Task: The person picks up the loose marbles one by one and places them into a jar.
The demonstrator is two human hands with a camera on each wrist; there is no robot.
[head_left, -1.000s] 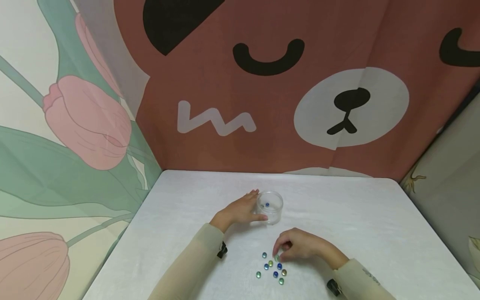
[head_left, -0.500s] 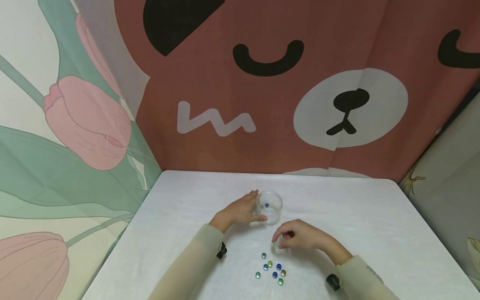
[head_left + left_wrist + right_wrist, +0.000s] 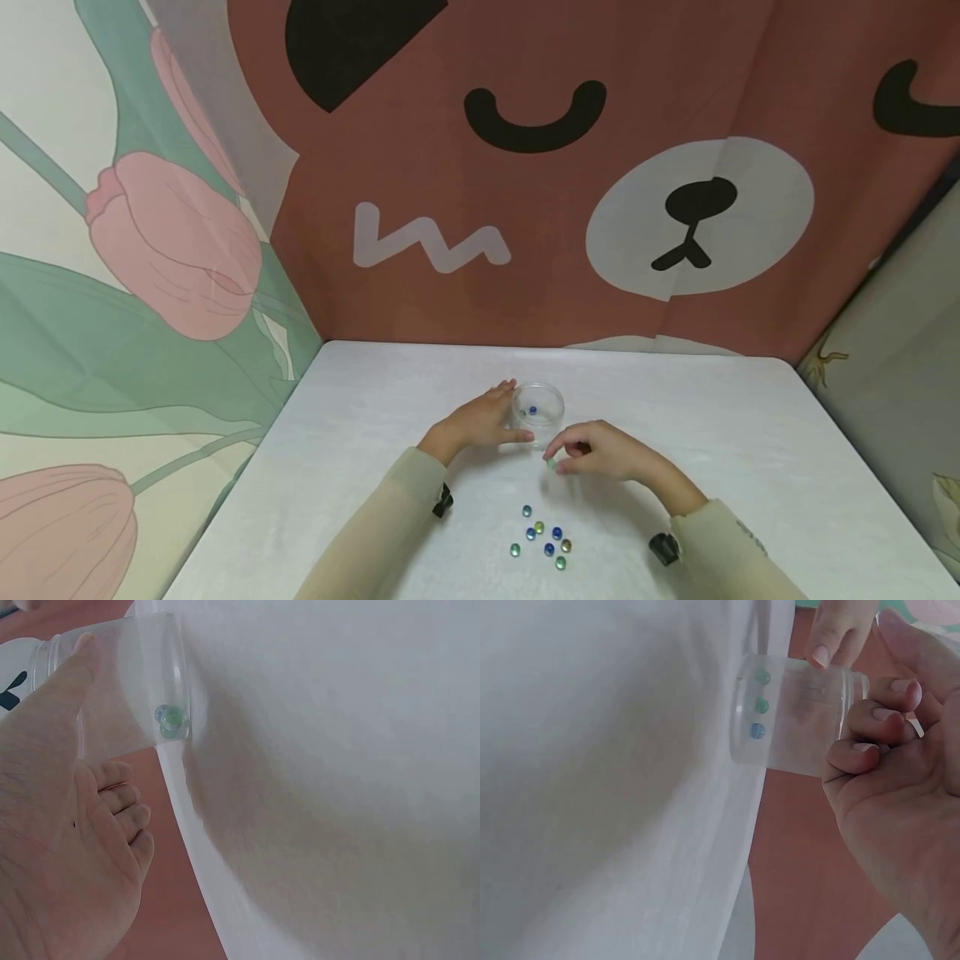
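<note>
A clear plastic jar (image 3: 553, 417) stands upright toward the back of the white table. My left hand (image 3: 480, 421) holds its side, with the thumb in front and fingers behind. Through the jar wall in the right wrist view, a blue marble (image 3: 757, 730) and green marbles (image 3: 762, 705) lie at the bottom. My right hand (image 3: 603, 450) pinches a pale green marble (image 3: 551, 463) between thumb and fingertips, just in front of the jar and above the table. Several loose marbles, including a blue marble (image 3: 549, 549) and a green marble (image 3: 561, 563), lie nearer the front.
The table (image 3: 750, 467) is covered in white and ends at a wall hanging (image 3: 420, 308) with a bear's face. A tulip-print cloth (image 3: 180, 250) hangs along the left side, and a pale curtain (image 3: 900, 375) on the right.
My right hand has lifted the pale green marble from the group on the table and carried it back toward the jar. My left hand stays at the jar.
</note>
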